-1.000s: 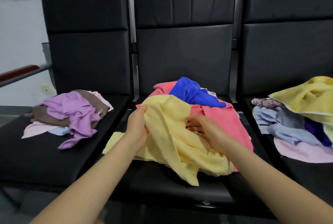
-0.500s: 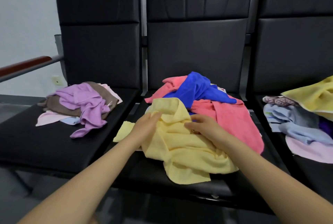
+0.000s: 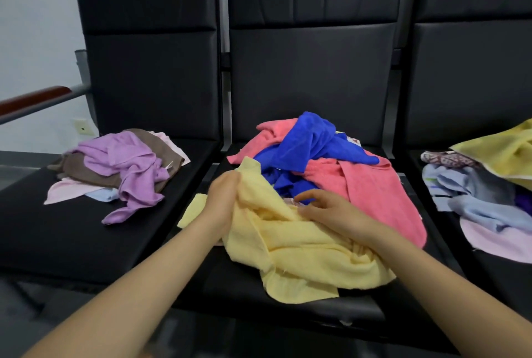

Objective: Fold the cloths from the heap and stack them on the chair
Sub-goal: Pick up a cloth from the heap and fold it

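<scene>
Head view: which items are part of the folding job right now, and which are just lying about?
In the job:
- pale yellow cloth, gripped by the left hand, right hand resting on it
- pink cloth and blue cloth in the heap behind
- middle chair

Lying about:
- purple cloth pile on the left chair
- light blue cloth pile at right
- handrail

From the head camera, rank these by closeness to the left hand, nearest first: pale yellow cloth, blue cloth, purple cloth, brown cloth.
1. Pale yellow cloth: gripped by the left hand, front of the middle chair.
2. Blue cloth: just right of the hand, on top of the middle heap.
3. Purple cloth: left chair, its near edge toward the hand.
4. Brown cloth: left chair, under and behind the purple one.
</scene>
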The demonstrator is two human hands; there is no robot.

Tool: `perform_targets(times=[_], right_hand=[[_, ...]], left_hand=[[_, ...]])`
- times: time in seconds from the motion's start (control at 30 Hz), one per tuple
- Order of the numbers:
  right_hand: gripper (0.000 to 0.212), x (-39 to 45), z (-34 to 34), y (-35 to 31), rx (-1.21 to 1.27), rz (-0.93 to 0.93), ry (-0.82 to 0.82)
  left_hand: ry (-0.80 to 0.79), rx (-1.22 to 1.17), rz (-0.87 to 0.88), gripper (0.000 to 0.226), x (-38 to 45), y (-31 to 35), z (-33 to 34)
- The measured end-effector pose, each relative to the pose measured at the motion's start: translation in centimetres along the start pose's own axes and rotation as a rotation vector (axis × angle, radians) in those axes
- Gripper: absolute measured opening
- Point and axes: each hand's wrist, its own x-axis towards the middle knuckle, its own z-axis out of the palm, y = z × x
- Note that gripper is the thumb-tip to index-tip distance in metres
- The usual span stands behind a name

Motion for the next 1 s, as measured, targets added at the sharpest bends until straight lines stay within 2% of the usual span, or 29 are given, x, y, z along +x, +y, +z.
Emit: perform_targets(times=[0.03, 0.1, 0.17, 0.23, 0.33, 0.43, 0.5, 0.57, 0.6, 0.63, 0.67, 0.7, 0.73, 0.77, 0.8, 0.83, 0.93, 1.0], right_hand=[[0.021, 0.2, 0.2, -0.1, -0.049, 0.003, -0.005], [0.014, 0.5, 0.6, -0.2, -0.041, 0.015, -0.005], [0.025, 0.5, 0.6, -0.5, 0.053, 0.011, 0.041], [0.023, 0.2, -0.2, -1.1, 0.212, -0.023, 0.171], [0.029, -0.2, -3.4, -1.9, 0.603, -0.098, 0.394], [0.042, -2.4, -8.1, -2.2, 1.207, -0.224, 0.335], [0.045, -4.0, -10.5, -1.5, 1.39, -0.251, 0.395], [0.037, -4.6, -11.3, -0.5, 1.284, -0.1, 0.495], [0.033, -4.7, -11.2, 0.1, 1.059, 0.023, 0.521], [0.029, -4.6, -10.9, 1.0, 0.705, 0.165, 0.514], [0.027, -4.9, -10.5, 2.1, 0.289, 0.289, 0.461], [0.029, -5.0, -10.0, 3.1, -0.066, 0.339, 0.343], [0.032, -5.1, -9.2, 4.1, -0.317, 0.338, 0.21], [0.034, -5.0, -8.4, 4.8, -0.447, 0.323, 0.121], [0.035, -4.8, -7.8, 5.3, -0.483, 0.308, 0.126], [0.035, -4.6, -7.3, 5.5, -0.463, 0.285, 0.202], [0.046, -3.3, -6.7, 5.2, -0.375, 0.15, 0.519], [0.057, -2.5, -6.6, 4.5, -0.266, 0.191, 0.547]], left_hand=[[0.023, -0.16, -0.058, 0.016, 0.0, 0.3, -0.6], [0.048, -0.332, -0.153, 0.022, 0.1, 0.8, -2.0], [0.035, -0.348, -0.2, 0.023, 0.4, 1.0, -3.6], [0.058, -0.264, -0.207, 0.021, 0.6, 1.1, -4.7], [0.069, -0.116, -0.133, 0.028, 0.6, 1.7, -4.9], [-0.023, -0.024, -0.017, 0.017, 0.0, 2.1, -4.0], [-0.092, 0.011, 0.041, 0.02, -0.5, 1.9, -3.2], [-0.147, 0.047, 0.054, 0.018, -1.1, 1.4, -2.3], [-0.177, 0.095, 0.038, 0.014, -1.5, 1.0, -2.0], [-0.205, 0.167, -0.004, 0.01, -1.7, 0.6, -1.8], [-0.24, 0.263, -0.06, 0.009, -1.9, 0.1, -1.5], [-0.27, 0.363, -0.116, 0.012, -2.0, -0.3, -1.5], [-0.291, 0.44, -0.155, 0.016, -2.0, -0.7, -1.4], [-0.283, 0.488, -0.177, 0.018, -2.0, -1.0, -1.4], [-0.253, 0.515, -0.186, 0.018, -1.8, -1.4, -1.4], [-0.204, 0.524, -0.188, 0.02, -1.5, -1.7, -1.6], [-0.071, 0.441, -0.144, 0.037, 0.6, -1.9, -1.2], [0.051, 0.52, -0.213, 0.041, 1.1, -1.6, -0.5]])
